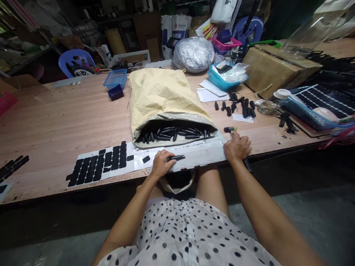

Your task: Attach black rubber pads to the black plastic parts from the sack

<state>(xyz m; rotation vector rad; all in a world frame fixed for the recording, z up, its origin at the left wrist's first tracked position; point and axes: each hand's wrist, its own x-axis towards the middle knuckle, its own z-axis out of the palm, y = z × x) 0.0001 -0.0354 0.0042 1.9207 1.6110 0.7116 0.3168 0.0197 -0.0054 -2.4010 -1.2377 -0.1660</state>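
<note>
My left hand [163,163] is closed at the table's front edge, pinching slim black pointed pieces [179,157] that stick out to the right. Beneath them lies a grey-white board [205,158]. My right hand [237,147] wraps around a small hammer [230,129]; its head has a black end and a yellowish end, and its dark handle shows below the fist. Between and beyond the hands lies a pale yellow sack [163,92], its mouth towards me. Many black tapered pieces [173,132] fill the sack's mouth.
Left of my left hand, black rounded pads [93,168] lie in rows on white sheets. Several black parts [245,107] are scattered at the right, near a blue basket [223,81] and a cardboard box [274,70]. A clear plastic bag [193,55] sits behind the sack.
</note>
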